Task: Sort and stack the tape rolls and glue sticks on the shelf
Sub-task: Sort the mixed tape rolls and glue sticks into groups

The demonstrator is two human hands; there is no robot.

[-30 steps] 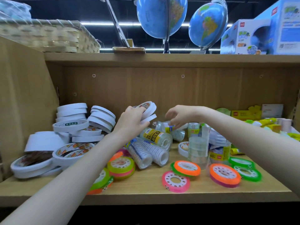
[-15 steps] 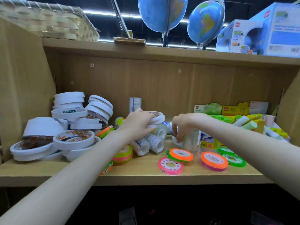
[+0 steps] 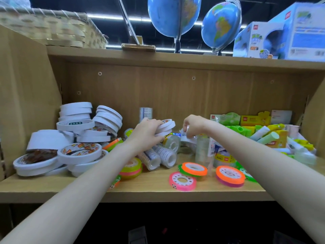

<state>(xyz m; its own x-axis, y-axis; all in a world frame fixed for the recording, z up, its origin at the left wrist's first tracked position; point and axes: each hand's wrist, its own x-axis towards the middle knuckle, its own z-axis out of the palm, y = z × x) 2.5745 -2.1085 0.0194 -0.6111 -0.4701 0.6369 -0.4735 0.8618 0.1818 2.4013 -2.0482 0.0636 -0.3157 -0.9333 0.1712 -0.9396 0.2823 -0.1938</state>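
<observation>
White tape rolls [image 3: 73, 136] sit heaped at the frame's left, and I hold a few more white rolls [image 3: 165, 127] stacked at centre. Clear rolls [image 3: 158, 155] lie on their sides mid-shelf, neon rolls [image 3: 193, 170] lie flat in front, and glue sticks [image 3: 267, 136] are jumbled at the right.

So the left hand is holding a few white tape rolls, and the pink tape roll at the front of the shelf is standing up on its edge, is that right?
Not quite. The left hand does hold white tape rolls, but the head view shows the pink tape roll lying flat on the shelf, not on its edge.
</observation>
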